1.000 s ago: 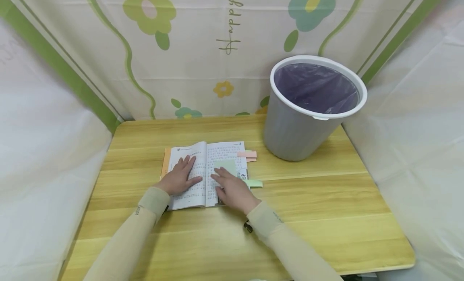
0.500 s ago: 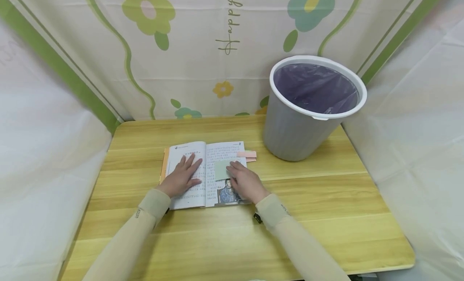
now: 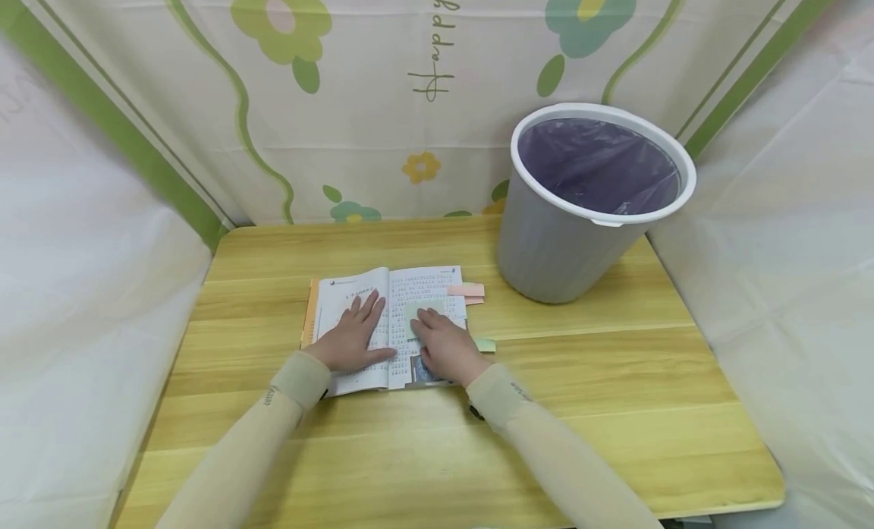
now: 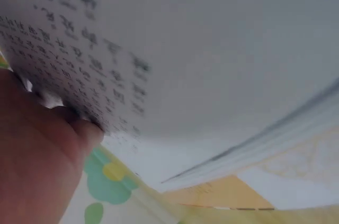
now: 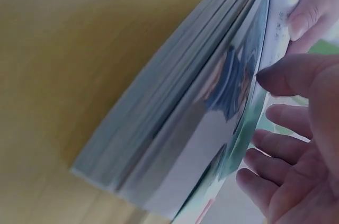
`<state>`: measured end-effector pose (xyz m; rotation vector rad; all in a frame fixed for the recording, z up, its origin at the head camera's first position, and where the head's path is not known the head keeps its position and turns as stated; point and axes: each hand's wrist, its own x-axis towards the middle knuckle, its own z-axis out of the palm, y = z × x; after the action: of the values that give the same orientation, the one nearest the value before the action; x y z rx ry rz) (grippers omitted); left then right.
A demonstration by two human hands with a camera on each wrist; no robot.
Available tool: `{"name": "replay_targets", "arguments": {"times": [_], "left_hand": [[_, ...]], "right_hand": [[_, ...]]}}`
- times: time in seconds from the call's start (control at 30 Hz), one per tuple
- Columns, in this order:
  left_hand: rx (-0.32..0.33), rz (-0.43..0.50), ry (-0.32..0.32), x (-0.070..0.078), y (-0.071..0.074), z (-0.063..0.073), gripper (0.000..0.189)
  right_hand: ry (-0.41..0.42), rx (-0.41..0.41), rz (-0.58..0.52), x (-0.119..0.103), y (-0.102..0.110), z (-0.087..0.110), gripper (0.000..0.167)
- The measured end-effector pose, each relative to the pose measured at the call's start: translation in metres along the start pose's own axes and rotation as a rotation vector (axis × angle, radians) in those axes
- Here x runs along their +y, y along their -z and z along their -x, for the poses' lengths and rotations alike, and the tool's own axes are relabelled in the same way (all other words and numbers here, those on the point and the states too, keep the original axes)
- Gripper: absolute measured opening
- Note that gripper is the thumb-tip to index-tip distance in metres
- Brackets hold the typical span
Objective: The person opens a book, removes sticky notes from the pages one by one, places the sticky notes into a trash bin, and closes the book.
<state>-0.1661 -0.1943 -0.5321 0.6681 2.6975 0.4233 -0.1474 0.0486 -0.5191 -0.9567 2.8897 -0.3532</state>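
Note:
An open book [image 3: 416,283] lies on the wooden table, printed text on both pages. My left hand [image 3: 350,342] rests spread on the left page, its thumb reaching to the spine. On the right page is a pale green sticky note [image 3: 412,313], partly covered by the fingers of my right hand [image 3: 448,350]. Those fingers touch the note and are gently bent; in the right wrist view they lie apart along the page. Below the note a colour picture [image 3: 420,372] is half hidden by that hand. Pink tabs [image 3: 467,290] and a green tab [image 3: 485,345] stick out past the right edge.
A grey bin [image 3: 546,244] with a dark liner stands on the table at the back right. Behind the table [image 3: 382,461] hangs a flowered curtain [image 3: 369,119], and white sheeting borders both sides. An orange strip of the book's cover [image 3: 309,310] shows at its left.
My right hand slid right toward the page edge, then came back left over the sticky note. My left hand moved slightly right, nearer the spine.

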Motion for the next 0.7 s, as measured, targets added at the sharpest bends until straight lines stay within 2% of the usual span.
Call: {"name": "replay_targets", "arguments": {"times": [0.17, 0.43, 0.7], "left_hand": [[-0.001, -0.019, 0.041, 0.002, -0.008, -0.003, 0.115], [0.023, -0.047, 0.072, 0.011, -0.008, -0.004, 0.116], [0.046, -0.05, 0.062, 0.008, -0.013, -0.004, 0.114]], "right_hand": [[0.009, -0.034, 0.05, -0.005, -0.003, -0.007, 0.051], [-0.028, -0.048, 0.128, -0.003, -0.01, -0.013, 0.05], [-0.09, -0.04, 0.105, -0.004, -0.014, -0.016, 0.05]]}}
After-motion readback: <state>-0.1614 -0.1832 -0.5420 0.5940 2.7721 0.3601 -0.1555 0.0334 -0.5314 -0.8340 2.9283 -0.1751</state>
